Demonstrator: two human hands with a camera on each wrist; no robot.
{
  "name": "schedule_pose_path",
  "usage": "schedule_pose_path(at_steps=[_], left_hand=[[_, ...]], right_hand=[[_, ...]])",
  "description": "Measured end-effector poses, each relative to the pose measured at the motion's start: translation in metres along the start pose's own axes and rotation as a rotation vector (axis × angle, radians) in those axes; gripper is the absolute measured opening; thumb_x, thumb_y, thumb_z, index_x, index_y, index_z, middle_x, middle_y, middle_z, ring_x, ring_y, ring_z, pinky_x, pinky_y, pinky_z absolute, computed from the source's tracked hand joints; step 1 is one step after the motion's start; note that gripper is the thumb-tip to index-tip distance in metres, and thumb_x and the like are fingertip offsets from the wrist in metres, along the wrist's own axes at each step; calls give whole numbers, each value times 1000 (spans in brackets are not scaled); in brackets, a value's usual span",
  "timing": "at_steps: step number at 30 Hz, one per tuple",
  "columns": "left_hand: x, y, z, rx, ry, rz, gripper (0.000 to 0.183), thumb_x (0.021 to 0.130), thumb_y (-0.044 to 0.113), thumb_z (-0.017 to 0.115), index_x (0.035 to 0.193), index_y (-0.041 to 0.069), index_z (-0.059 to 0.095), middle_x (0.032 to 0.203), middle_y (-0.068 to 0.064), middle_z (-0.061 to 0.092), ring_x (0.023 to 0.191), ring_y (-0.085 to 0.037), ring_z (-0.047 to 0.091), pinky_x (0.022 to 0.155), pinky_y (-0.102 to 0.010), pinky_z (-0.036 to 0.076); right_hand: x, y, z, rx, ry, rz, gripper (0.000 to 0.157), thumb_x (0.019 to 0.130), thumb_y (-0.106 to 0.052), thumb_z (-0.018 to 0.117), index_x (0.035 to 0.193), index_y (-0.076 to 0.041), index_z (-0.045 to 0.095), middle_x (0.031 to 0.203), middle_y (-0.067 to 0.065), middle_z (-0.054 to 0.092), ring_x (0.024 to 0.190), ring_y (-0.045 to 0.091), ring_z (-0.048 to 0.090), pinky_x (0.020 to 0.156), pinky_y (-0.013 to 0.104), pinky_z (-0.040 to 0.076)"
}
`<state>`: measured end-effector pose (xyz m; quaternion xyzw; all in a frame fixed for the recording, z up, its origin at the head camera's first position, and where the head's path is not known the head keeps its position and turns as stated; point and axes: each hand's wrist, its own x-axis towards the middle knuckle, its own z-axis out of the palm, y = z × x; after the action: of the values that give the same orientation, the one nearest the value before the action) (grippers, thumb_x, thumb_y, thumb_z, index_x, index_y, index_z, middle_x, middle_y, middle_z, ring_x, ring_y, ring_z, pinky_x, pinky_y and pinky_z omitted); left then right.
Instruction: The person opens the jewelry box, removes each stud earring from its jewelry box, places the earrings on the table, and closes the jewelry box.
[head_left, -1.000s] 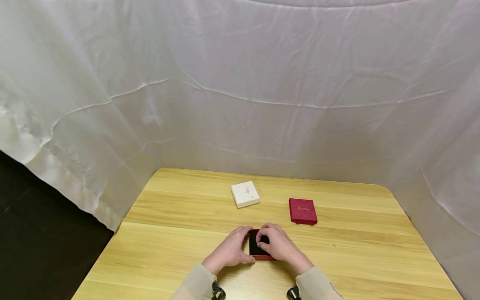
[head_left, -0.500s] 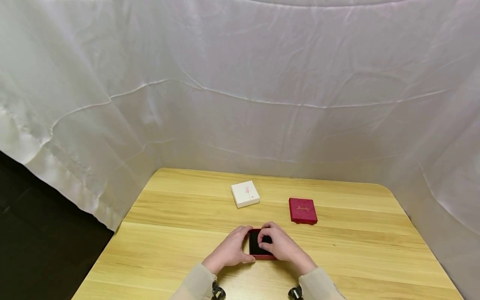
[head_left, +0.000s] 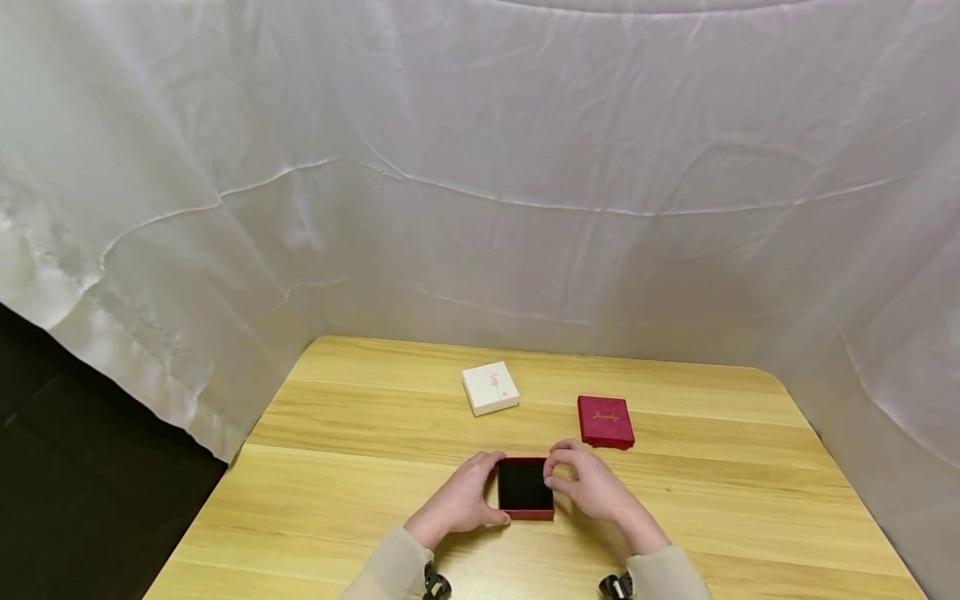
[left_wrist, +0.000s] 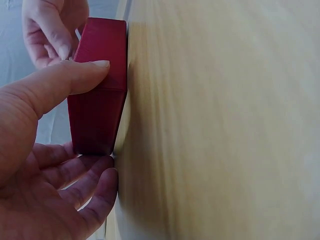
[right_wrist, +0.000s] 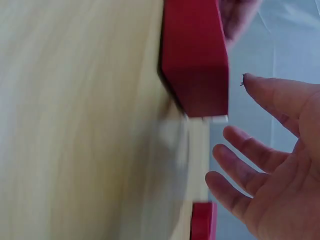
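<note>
A red jewellery box with a black lining [head_left: 527, 515] lies open on the table. My left hand [head_left: 465, 497] grips it from the left; in the left wrist view, thumb and fingers clasp the red walls. Over the box's right edge is my right hand [head_left: 592, 485], thumb and index finger brought together. In the right wrist view, a tiny dark piece [right_wrist: 243, 80] with thin prongs sticks out from the pinching fingertips, its kind too small to tell. The other right fingers [right_wrist: 239, 167] are spread. The black lining shows nothing lying on it.
Beyond the hands stands a white box with a pink print [head_left: 491, 388]. To its right lies a crimson box with gold lettering [head_left: 606, 421], just past the right hand. The wooden table [head_left: 360, 467] is enclosed by pale curtains [head_left: 480, 267].
My right hand has moved right, from over the middle of the black lining to the box's right edge, uncovering the lining. My left hand and the boxes stay in place.
</note>
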<state>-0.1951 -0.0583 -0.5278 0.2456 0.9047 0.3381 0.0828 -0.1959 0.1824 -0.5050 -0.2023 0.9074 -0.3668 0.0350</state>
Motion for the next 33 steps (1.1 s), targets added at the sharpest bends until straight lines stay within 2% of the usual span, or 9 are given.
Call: schedule_pose_path(at_steps=[7,13,19,28,33], left_hand=[[-1,0,0,4,0,-5,86,70,23,88,141,2,46,134,-9,53,124,-26,50,104,-40,42],[-1,0,0,0,2,-6,86,70,23,88,141,2,46,134,-9,53,123,-26,50,104,-40,42],[-2,0,0,1,-2,-3,86,70,23,89,141,1,46,133,-10,54,123,-26,51,104,-40,42],[-1,-2,1,7,0,1,86,70,24,88,141,1,46,134,-10,53,123,-26,50,104,-41,42],[-1,-1,1,9,9,15,86,69,23,89,140,0,46,132,-10,54,122,-26,51,104,-41,43]], right_hand=[[-19,18,-26,11,74,63,13,90,-10,70,84,-20,65,123,18,56,114,40,53,96,60,44],[-38,43,-47,-23,156,70,14,86,-5,72,84,-17,65,117,18,59,110,40,56,90,58,48],[-56,66,-67,-61,214,92,12,86,-4,72,87,-14,66,114,21,60,108,43,56,87,61,48],[-75,91,-84,-120,213,202,5,89,-7,69,88,-6,64,108,19,61,105,44,56,88,62,45],[-81,101,-90,-162,201,260,4,90,-7,69,88,-7,65,110,22,60,105,46,55,88,63,44]])
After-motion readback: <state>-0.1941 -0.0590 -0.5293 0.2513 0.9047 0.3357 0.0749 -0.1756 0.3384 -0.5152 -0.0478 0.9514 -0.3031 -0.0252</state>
